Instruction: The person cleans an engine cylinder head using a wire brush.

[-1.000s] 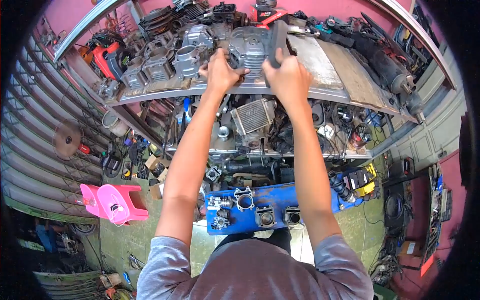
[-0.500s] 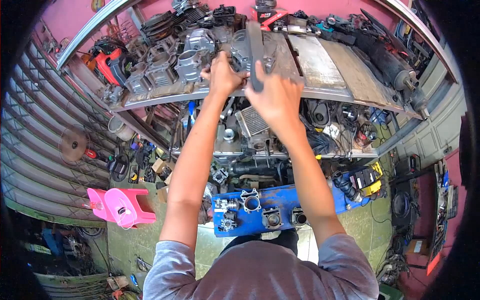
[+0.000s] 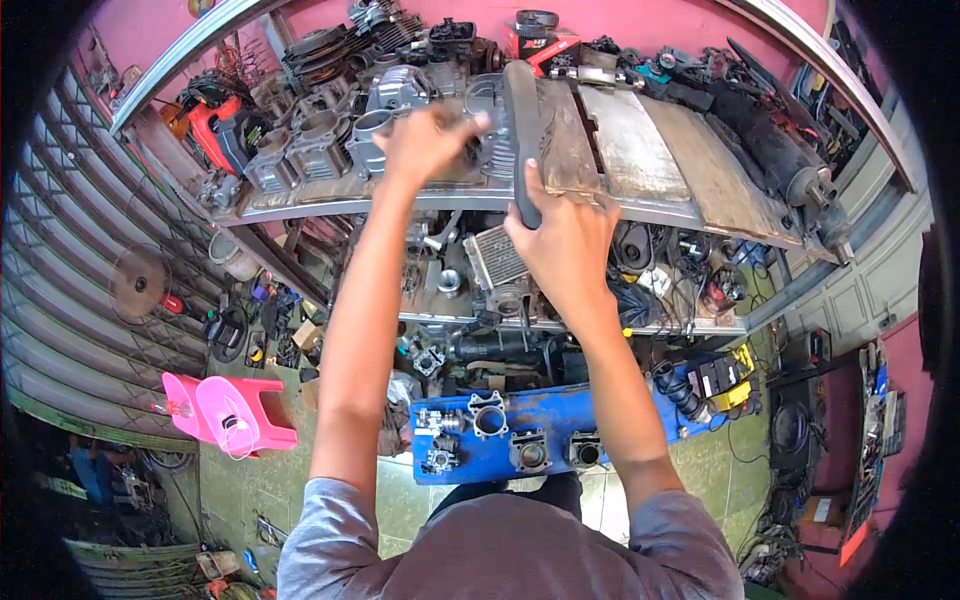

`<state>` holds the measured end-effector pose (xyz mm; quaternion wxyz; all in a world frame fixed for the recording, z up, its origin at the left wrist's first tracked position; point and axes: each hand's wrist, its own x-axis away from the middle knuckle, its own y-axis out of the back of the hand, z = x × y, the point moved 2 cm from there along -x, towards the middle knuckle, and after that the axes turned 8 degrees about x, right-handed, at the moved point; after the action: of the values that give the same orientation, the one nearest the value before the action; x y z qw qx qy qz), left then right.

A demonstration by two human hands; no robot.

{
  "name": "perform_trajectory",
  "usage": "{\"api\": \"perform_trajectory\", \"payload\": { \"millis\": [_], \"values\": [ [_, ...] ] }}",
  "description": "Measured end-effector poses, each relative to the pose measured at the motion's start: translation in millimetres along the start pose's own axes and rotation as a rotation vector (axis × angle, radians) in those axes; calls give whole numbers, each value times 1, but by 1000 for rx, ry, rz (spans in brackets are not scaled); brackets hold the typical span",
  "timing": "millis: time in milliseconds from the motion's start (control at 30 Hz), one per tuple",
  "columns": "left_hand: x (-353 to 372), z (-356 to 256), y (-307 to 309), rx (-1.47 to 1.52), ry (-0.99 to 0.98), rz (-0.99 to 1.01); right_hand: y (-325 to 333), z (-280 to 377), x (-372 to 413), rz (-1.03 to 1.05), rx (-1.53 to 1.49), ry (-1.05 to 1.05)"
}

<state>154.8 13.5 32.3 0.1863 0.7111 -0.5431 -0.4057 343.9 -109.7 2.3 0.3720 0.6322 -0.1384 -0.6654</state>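
My right hand (image 3: 565, 232) grips the lower end of a long, flat, dark tool (image 3: 522, 110), with one finger laid along it. The tool points away from me, over the upper shelf. My left hand (image 3: 425, 145) hangs blurred above the shelf, its thumb and some fingers spread, with nothing visible in it. Just behind and beside it are a metal cylinder block (image 3: 368, 130) and an engine cover (image 3: 398, 90). A ribbed metal part (image 3: 500, 150) lies between the left hand and the tool.
More cylinder blocks (image 3: 318, 140) stand at the shelf's left. Flat boards (image 3: 635, 145) and an exhaust pipe (image 3: 790, 165) lie at its right. A blue bench (image 3: 560, 405) below carries several engine parts. A pink stool (image 3: 245, 415) stands at lower left.
My left hand has moved left, away from the tool and the ribbed part. The tool in my right hand has shifted slightly right and down. The whole view has moved a little.
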Motion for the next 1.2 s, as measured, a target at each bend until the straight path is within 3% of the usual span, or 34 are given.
{"api": "perform_trajectory", "payload": {
  "millis": [67,133,200,267,300,433,567,733,800,967,1067,1200],
  "values": [
    [-26,-5,10,10,-80,-174,0,0,-1,78,-25,-22],
    [-54,-15,3,42,-249,-172,-9,1,2,6,-20,6],
    [-83,-11,-16,106,-296,-116,-11,0,5,-71,-11,24],
    [-94,-25,-19,-128,-250,54,-10,-5,5,-17,-76,-78],
    [-100,-31,-18,-106,-264,138,-9,-10,4,-3,-72,-99],
    [-106,-52,-37,-384,-450,119,-12,-32,1,-118,-76,-76],
    [-101,-60,-38,-522,-534,48,-3,-40,2,-17,-104,-158],
    [-108,-68,-51,-417,-608,-59,4,-60,6,-99,-73,-183],
    [-113,-74,-65,-364,-728,-249,11,-68,4,-137,-77,-183],
    [-101,-58,-102,-150,-873,-408,24,-89,12,-154,-27,-192],
    [-79,-55,-102,-158,-946,-321,29,-92,12,-143,-31,-212],
    [-32,-43,-105,-140,-1000,-360,28,-80,2,-183,-53,-165]
  ]
}}
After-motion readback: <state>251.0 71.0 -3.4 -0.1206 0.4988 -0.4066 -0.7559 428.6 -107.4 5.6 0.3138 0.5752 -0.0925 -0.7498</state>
